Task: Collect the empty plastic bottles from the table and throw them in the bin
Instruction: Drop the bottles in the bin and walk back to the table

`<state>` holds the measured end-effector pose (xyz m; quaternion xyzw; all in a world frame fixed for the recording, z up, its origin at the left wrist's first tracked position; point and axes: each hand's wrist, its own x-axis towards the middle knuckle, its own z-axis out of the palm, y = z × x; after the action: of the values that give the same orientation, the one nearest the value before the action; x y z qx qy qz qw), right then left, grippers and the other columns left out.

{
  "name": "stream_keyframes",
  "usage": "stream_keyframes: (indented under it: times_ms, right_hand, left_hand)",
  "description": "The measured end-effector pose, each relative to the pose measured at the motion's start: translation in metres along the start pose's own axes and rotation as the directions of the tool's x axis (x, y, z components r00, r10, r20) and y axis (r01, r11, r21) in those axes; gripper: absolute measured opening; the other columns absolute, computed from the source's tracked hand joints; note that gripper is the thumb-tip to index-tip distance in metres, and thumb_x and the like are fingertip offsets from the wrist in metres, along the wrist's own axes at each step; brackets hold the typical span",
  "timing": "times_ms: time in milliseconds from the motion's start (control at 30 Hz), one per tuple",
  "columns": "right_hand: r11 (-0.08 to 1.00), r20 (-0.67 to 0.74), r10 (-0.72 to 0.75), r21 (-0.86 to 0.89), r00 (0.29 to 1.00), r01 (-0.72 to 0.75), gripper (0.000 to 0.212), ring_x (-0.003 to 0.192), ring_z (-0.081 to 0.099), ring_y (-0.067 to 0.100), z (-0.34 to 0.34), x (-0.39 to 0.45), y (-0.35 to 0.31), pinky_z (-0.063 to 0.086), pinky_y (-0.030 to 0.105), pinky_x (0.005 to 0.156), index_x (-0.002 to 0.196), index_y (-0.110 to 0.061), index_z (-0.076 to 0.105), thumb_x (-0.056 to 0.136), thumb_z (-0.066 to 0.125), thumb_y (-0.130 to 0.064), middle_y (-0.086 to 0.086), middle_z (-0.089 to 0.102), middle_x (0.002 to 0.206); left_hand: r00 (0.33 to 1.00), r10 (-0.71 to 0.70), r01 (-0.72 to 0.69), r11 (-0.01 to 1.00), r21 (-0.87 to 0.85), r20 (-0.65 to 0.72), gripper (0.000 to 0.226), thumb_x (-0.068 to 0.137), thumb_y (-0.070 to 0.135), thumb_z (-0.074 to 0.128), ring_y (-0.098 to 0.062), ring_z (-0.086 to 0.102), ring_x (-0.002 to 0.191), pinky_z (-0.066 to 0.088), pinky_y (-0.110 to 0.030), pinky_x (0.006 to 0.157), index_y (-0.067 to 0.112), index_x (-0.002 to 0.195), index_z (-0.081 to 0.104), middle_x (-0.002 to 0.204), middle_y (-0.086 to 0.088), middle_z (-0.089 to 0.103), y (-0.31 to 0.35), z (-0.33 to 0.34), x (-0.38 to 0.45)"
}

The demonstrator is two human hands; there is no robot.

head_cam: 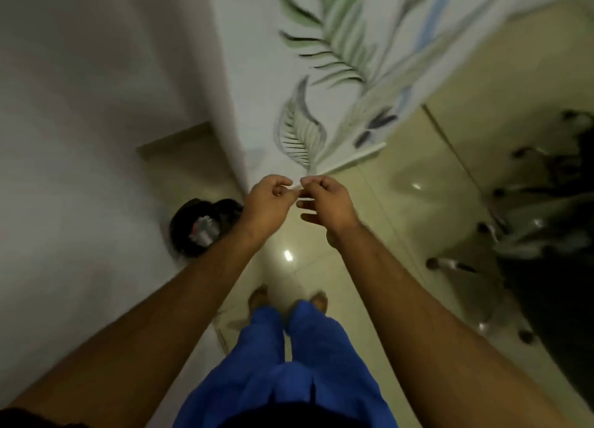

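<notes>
A black round bin stands on the floor at the left, against the white wall. Inside it lies crumpled clear plastic with a red bit, probably bottles. My left hand and my right hand are held out side by side at chest height, to the right of and above the bin. Their fingertips pinch towards each other. A pale sliver shows between the fingertips, too blurred to name. Neither hand holds a bottle. No table is in view.
A white cupboard front with a painted leaf pattern rises straight ahead. A shiny beige tiled floor spreads below. At the right stands a dark swivel chair base with castors. My blue trouser legs and feet are below the hands.
</notes>
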<state>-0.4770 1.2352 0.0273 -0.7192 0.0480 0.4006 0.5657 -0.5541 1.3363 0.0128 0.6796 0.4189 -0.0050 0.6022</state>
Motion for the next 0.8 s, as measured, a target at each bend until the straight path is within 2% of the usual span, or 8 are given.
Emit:
stream_keyframes:
  times_ms: [67,167,267,367,500,567,633,800]
  right_hand:
    - [0.996,-0.141,-0.002,0.088,0.990,0.015,0.011,0.075,0.065,0.017,-0.055,-0.040,0.011,0.054,0.032,0.065,0.103,-0.016,0.066,0.096,0.062,-0.023,0.004,0.071,0.091]
    - [0.972,-0.365,0.034,0.227,0.930,0.054,0.013,0.075,0.065,0.016,-0.135,-0.100,0.041,0.053,0.030,0.064,0.105,-0.017,0.066,0.096,0.062,-0.025,0.004,0.070,0.093]
    - [0.931,-0.563,0.071,0.334,0.824,0.148,0.007,0.078,0.065,0.016,-0.207,-0.168,0.074,0.053,0.031,0.065,0.100,-0.020,0.066,0.098,0.061,-0.024,0.005,0.070,0.095]
    - [0.900,-0.713,0.093,0.358,0.695,0.247,0.010,0.083,0.066,0.016,-0.276,-0.253,0.110,0.054,0.032,0.069,0.105,-0.020,0.066,0.099,0.058,-0.024,0.004,0.071,0.098]
    - [0.851,-0.820,0.148,0.390,0.552,0.352,0.009,0.088,0.068,0.017,-0.352,-0.368,0.178,0.058,0.038,0.077,0.103,-0.025,0.067,0.099,0.059,-0.026,0.003,0.072,0.102]
    - [0.830,-0.852,0.174,0.397,0.494,0.393,0.007,0.090,0.068,0.018,-0.382,-0.423,0.214,0.058,0.038,0.077,0.102,-0.026,0.066,0.099,0.059,-0.026,0.004,0.072,0.104]
    - [0.814,-0.869,0.188,0.399,0.458,0.422,0.005,0.090,0.068,0.017,-0.405,-0.465,0.243,0.056,0.034,0.070,0.100,-0.026,0.065,0.099,0.059,-0.026,0.005,0.071,0.104]
    - [0.766,-0.902,0.231,0.400,0.366,0.503,0.004,0.089,0.068,0.017,-0.473,-0.568,0.315,0.052,0.033,0.071,0.100,-0.026,0.063,0.098,0.061,-0.028,0.003,0.069,0.102]
  left_hand:
    - [0.985,0.104,-0.114,0.991,0.065,0.134,0.029,0.089,0.027,0.065,-0.014,0.064,0.096,0.052,-0.030,0.083,0.022,0.117,0.064,0.104,0.003,0.067,0.021,0.044,-0.026]
    - [0.928,0.189,-0.238,0.964,0.119,0.322,0.026,0.089,0.024,0.067,-0.015,0.063,0.094,0.048,-0.025,0.079,0.019,0.114,0.064,0.102,-0.001,0.067,0.045,0.111,-0.065]
    - [0.841,0.244,-0.342,0.931,0.125,0.483,0.022,0.089,0.021,0.068,-0.011,0.060,0.085,0.045,-0.021,0.073,0.018,0.110,0.064,0.094,0.001,0.064,0.063,0.180,-0.113]
    - [0.726,0.282,-0.433,0.896,0.098,0.627,0.020,0.090,0.015,0.067,-0.008,0.055,0.073,0.045,-0.022,0.068,0.013,0.109,0.065,0.081,0.003,0.058,0.073,0.255,-0.187]
    - [0.579,0.333,-0.521,0.853,0.024,0.744,0.018,0.092,0.015,0.066,-0.006,0.056,0.076,0.045,-0.010,0.061,0.015,0.110,0.063,0.087,0.003,0.060,0.064,0.344,-0.310]
    - [0.527,0.347,-0.552,0.834,0.002,0.776,0.019,0.093,0.018,0.065,-0.006,0.058,0.080,0.047,-0.016,0.066,0.018,0.111,0.062,0.093,0.002,0.063,0.051,0.381,-0.375]
    - [0.481,0.340,-0.557,0.830,-0.018,0.808,0.023,0.093,0.020,0.065,-0.010,0.061,0.086,0.050,-0.024,0.070,0.019,0.116,0.063,0.099,0.001,0.065,0.040,0.406,-0.425]
    - [0.364,0.288,-0.580,0.814,-0.026,0.886,0.026,0.091,0.022,0.067,-0.016,0.066,0.094,0.053,-0.025,0.066,0.024,0.117,0.064,0.104,0.002,0.067,0.009,0.479,-0.542]
